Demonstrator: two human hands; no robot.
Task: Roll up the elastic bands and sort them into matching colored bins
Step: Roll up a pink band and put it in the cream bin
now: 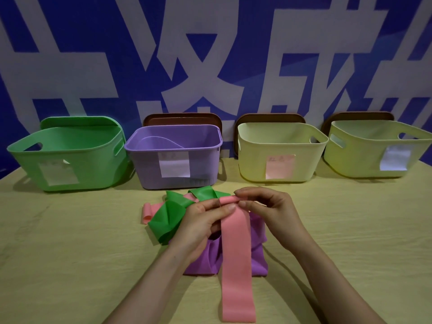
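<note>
Blue wall with huge white characters in the back, and a pale wooden table up front, all from the head camera.

Four bins stand in a row along the far edge, open tops facing the person so a finished roll can just be dropped in. From left to right there's a green bin, a purple bin, a pale yellow bin with a pinkish label, and another yellowish bin with a white label. Brown lids lean behind three of them.

The pink band lies stretched toward the near edge, flat on top of the purple band. I'd guess it's laid out straight so it winds evenly. Its far end is curled into a small tight tube. The left hand and right hand each pinch one end of that tube between thumb and fingertips, fingers curled in close, which keeps the roll from springing open.

The green band sits crumpled just left of the hands, unrolled. A pink loop pokes out beyond it, and I can't tell if that's a second band.

Looks like early rolling, with most of the pink length left. My bet is it goes in the pink-labelled bin.
</note>
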